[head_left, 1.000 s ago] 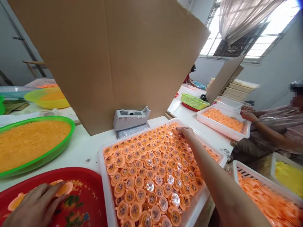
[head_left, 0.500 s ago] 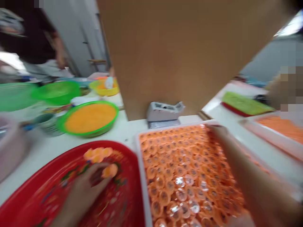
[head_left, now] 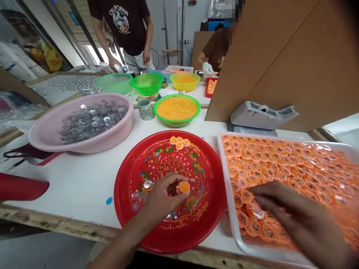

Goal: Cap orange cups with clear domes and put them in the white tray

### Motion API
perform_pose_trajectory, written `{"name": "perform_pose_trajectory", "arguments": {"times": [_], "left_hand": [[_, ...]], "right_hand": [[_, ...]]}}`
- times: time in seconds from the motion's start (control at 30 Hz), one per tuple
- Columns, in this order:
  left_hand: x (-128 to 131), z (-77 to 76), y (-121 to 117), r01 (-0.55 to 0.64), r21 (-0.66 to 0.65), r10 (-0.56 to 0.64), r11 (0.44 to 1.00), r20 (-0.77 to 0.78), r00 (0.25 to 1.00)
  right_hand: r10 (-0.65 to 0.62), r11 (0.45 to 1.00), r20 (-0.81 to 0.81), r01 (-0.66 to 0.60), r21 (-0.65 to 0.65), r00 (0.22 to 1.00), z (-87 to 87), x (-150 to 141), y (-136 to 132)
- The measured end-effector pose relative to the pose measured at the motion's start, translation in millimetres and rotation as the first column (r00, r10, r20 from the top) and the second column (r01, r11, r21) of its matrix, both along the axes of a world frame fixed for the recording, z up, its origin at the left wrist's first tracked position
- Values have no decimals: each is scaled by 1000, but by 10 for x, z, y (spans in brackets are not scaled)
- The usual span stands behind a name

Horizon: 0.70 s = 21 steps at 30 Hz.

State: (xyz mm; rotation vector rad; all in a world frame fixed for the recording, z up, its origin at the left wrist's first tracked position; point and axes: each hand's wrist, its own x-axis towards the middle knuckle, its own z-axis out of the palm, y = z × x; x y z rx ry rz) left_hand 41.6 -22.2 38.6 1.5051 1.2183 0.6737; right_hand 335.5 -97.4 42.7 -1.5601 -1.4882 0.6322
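Note:
My left hand (head_left: 161,196) pinches a small orange cup (head_left: 184,187) with yellow-orange filling, holding it over the red round tray (head_left: 123,190). Farther back on that tray sits a group of similar orange cups (head_left: 179,142). Clear shiny discs (head_left: 147,184) and scattered yellow grains lie on it too. On the right, my right hand (head_left: 297,215), blurred by motion, passes above the white rectangular tray (head_left: 229,194) with its fingers stretched out; nothing shows in them. Rows of orange cups with printed, clear tops (head_left: 269,172) fill that tray.
A pink basin (head_left: 123,129) of clear shiny pieces stands left, beyond it a grey-green mug (head_left: 146,109). A green bowl (head_left: 177,122) holds orange grains. A tape dispenser (head_left: 260,116) sits before a cardboard panel (head_left: 269,48). Two people are across the table.
The view has swung left, bringing the pink basin and whole red tray into sight. My right hand has come from the white tray's far edge toward its near left. My left hand has lifted one cup.

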Motion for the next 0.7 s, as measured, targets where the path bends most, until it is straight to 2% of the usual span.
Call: {"name": "perform_pose_trajectory", "arguments": {"times": [0.03,0.1,0.17,0.2,0.27,0.37,0.5,0.63,0.7], "left_hand": [[-40,-27,-46,-5,-39,6,999,32,999],[-123,-82,-138,-18,-90,27,996,95,995],[-209,-129,-225,-33,-103,47,994,130,990],[-252,-148,-263,-36,-103,49,994,133,990],[-330,-181,-325,-44,-97,56,994,121,991],[-403,-223,-373,-64,-73,71,995,95,993],[-431,-269,-394,-73,-71,80,995,90,993],[-486,-295,-415,-106,-99,114,989,76,991],[-522,-301,-419,-92,-88,98,992,73,992]], "right_hand": [[169,986,50,-169,10,984,0,-355,-21],[373,927,69,-374,5,925,-59,-912,-21],[476,880,81,-475,-30,876,-182,-1229,-1],[487,874,89,-484,-51,869,-252,-1308,7],[433,901,112,-429,-64,894,-367,-1367,8],[366,931,145,-364,-40,919,-418,-1401,-31],[483,876,178,-474,-94,857,-417,-1490,-90],[296,955,239,-288,-65,925,-572,-1386,-91],[242,970,243,-238,-46,939,-621,-1331,-85]]}}
